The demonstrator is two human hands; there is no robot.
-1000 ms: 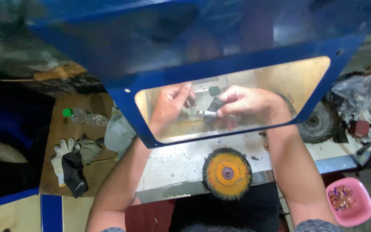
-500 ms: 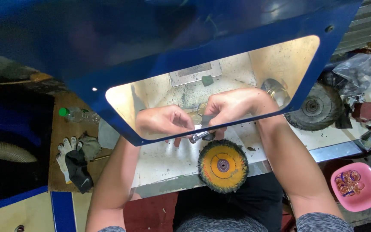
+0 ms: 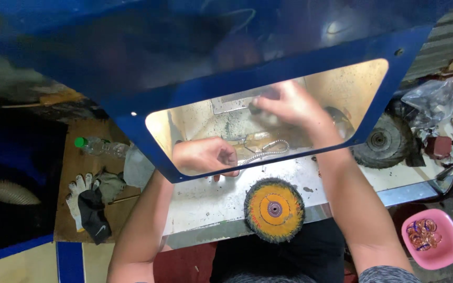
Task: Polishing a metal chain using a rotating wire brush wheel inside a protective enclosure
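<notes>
Your right hand [image 3: 284, 105] has left the chain [image 3: 263, 152], reaching back (grip unclear); left hand [image 3: 205, 155] fingers stay closed on it.

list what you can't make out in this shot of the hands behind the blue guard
Head view only:
- Right hand: motion-blurred behind the tinted window; what it touches cannot be told.
- Left hand: fingers curled over the end of a metal chain; grip hidden.
- Blue guard: covers everything behind it.
- Pink bowl: contents too small to identify.

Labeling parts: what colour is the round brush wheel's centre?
Orange centre, dark bristle rim, on the brush wheel; head view.
</notes>
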